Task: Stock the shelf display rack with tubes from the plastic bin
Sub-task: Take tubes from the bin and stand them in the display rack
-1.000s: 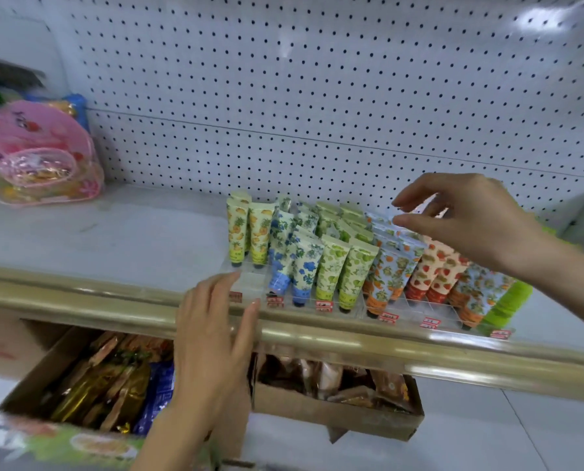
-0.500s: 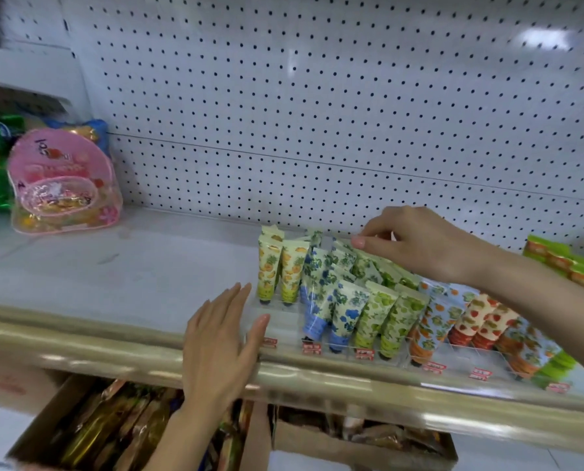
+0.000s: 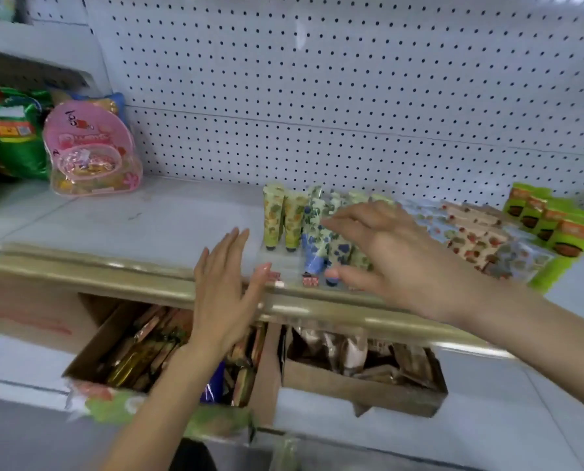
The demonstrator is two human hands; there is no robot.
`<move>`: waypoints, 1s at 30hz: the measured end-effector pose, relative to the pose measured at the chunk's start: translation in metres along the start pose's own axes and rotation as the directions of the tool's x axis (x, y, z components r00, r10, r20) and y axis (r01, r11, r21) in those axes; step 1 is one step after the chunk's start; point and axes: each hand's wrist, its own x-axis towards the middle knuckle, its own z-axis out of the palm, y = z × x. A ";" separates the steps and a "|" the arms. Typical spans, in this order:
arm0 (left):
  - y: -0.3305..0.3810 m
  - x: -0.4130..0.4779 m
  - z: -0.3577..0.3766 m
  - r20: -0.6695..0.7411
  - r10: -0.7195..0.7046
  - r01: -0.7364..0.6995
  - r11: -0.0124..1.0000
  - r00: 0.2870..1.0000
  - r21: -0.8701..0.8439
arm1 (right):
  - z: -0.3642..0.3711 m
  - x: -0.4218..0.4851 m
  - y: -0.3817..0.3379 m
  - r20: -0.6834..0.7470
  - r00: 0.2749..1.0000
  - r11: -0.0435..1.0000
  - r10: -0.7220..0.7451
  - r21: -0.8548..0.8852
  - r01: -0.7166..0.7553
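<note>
Head view, some motion blur.

Tubes (image 3: 292,215): they are standing cap-down in rows in the clear display rack (image 3: 284,263), which is sitting on the shelf (image 3: 148,219) just behind the gold edge strip (image 3: 114,270). Yellow-green prints are filling the left end, blue floral tubes (image 3: 312,256) come next, and strawberry-print tubes (image 3: 470,239) are leaning further right.

Left hand (image 3: 226,283): it is hovering over the gold strip just beside the rack's front left corner, with the fingers (image 3: 229,246) lying straight and together, holding nothing. The thumb tip is sitting at the corner by a red price tag (image 3: 273,275); I cannot tell whether it is touching.

Right hand (image 3: 396,256): it is reaching palm-down across the middle tubes with the fingers spread and loosely extended, gripping nothing. The thumb is pointing toward the rack front, near the blue tube caps.

Surroundings: a white pegboard (image 3: 317,96) is backing the shelf. A pink pouch (image 3: 90,151) and a green bag (image 3: 12,137) are sitting well to the left. Green boxes (image 3: 552,226) are standing right of the rack. Cardboard boxes (image 3: 351,385) of packets are lying on the level below.
</note>
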 end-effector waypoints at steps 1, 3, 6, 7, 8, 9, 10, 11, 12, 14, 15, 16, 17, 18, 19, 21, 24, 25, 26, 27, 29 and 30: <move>0.005 -0.015 -0.003 -0.036 0.002 -0.003 0.999 0.999 -0.032 | 0.011 -0.015 -0.008 -0.034 0.998 0.999 -0.048 -0.005 0.048; 0.009 -0.055 -0.001 -0.077 0.014 -0.019 0.997 0.997 -0.073 | 0.040 -0.046 -0.022 -0.029 0.996 0.996 -0.089 -0.003 0.089; 0.006 -0.120 0.016 -0.067 0.056 -0.062 0.995 0.996 -0.084 | 0.088 -0.094 -0.036 0.067 0.997 0.998 -0.049 0.028 0.048; 0.004 -0.139 0.026 -0.041 0.050 -0.054 0.995 0.998 -0.090 | 0.105 -0.109 -0.039 0.116 0.993 0.998 -0.037 0.059 0.030; 0.001 -0.157 0.035 -0.008 0.038 -0.038 0.995 0.999 -0.094 | 0.123 -0.124 -0.041 0.172 0.985 0.994 -0.024 0.108 0.005; -0.003 -0.173 0.045 0.029 0.025 -0.022 0.995 0.999 -0.098 | 0.141 -0.139 -0.042 0.254 0.967 0.986 -0.005 0.162 -0.038; -0.008 -0.187 0.055 0.063 0.012 -0.005 0.995 0.998 -0.102 | 0.160 -0.154 -0.041 0.330 0.944 0.976 0.014 0.200 -0.085; -0.014 -0.201 0.065 0.096 -0.008 0.018 0.994 0.995 -0.104 | 0.181 -0.168 -0.041 0.393 0.919 0.967 0.036 0.220 -0.132; -0.021 -0.215 0.075 0.128 -0.042 0.055 0.994 0.991 -0.098 | 0.201 -0.182 -0.040 0.458 0.887 0.956 0.060 0.229 -0.183; -0.035 -0.246 0.092 0.194 -0.134 0.150 0.987 0.972 -0.065 | 0.242 -0.208 -0.035 0.584 0.804 0.917 0.113 0.251 -0.311; -0.042 -0.262 0.100 0.229 -0.187 0.200 0.979 0.955 -0.037 | 0.262 -0.221 -0.033 0.651 0.748 0.882 0.134 0.266 -0.390; -0.048 -0.277 0.105 0.266 -0.246 0.254 0.967 0.932 0.005 | 0.280 -0.232 -0.031 0.711 0.687 0.833 0.153 0.282 -0.476; -0.054 -0.290 0.109 0.301 -0.305 0.302 0.952 0.903 0.058 | 0.299 -0.242 -0.031 0.760 0.627 0.776 0.172 0.288 -0.561; -0.060 -0.302 0.113 0.333 -0.357 0.340 0.934 0.873 0.109 | 0.316 -0.252 -0.031 0.795 0.577 0.718 0.185 0.292 -0.632; -0.067 -0.312 0.117 0.359 -0.402 0.374 0.916 0.842 0.148 | 0.333 -0.260 -0.033 0.825 0.531 0.661 0.192 0.292 -0.691; -0.081 -0.328 0.124 0.406 -0.481 0.441 0.876 0.777 0.194 | 0.365 -0.274 -0.039 0.869 0.452 0.564 0.199 0.276 -0.778; -0.096 -0.343 0.142 0.431 -0.559 0.528 0.825 0.708 0.203 | 0.412 -0.289 -0.053 0.915 0.353 0.410 0.196 0.251 -0.877; -0.099 -0.347 0.149 0.443 -0.563 0.541 0.819 0.698 0.190 | 0.427 -0.291 -0.058 0.922 0.336 0.379 0.190 0.247 -0.892; -0.101 -0.350 0.156 0.457 -0.551 0.539 0.825 0.698 0.170 | 0.441 -0.291 -0.064 0.927 0.328 0.370 0.181 0.244 -0.896; -0.103 -0.354 0.162 0.475 -0.528 0.530 0.836 0.704 0.144 | 0.453 -0.291 -0.069 0.928 0.330 0.360 0.173 0.252 -0.898; -0.105 -0.361 0.173 0.501 -0.497 0.526 0.845 0.708 0.096 | 0.474 -0.290 -0.080 0.924 0.346 0.319 0.161 0.283 -0.904; -0.105 -0.365 0.177 0.496 -0.499 0.539 0.839 0.711 0.072 | 0.482 -0.289 -0.084 0.921 0.355 0.311 0.159 0.294 -0.904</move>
